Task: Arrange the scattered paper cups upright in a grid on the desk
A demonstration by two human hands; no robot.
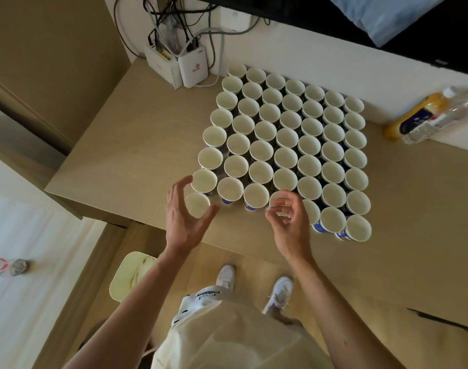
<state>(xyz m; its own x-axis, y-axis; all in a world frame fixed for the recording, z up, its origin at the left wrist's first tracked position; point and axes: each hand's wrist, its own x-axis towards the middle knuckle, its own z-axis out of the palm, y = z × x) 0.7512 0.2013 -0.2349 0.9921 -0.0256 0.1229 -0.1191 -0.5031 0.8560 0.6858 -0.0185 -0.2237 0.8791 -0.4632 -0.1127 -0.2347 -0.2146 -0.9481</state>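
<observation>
Several white paper cups with blue print stand upright in a tight grid (288, 137) on the light wooden desk (137, 145). My left hand (183, 219) is spread wide around the cup at the grid's near left corner (197, 205). Its thumb lies to the right of that cup and its fingers to the left, apart from the rim. My right hand (290, 222) hovers over a front-row cup (278, 198). Its fingers are loosely curled above that cup's near rim and partly hide it. No pinch on the cup shows.
Two white network boxes (178, 66) with cables stand at the desk's back left. A yellow bottle (413, 115) and a clear bottle (437, 121) lie at the right. A pale stool (129, 275) stands below the desk edge, near my feet.
</observation>
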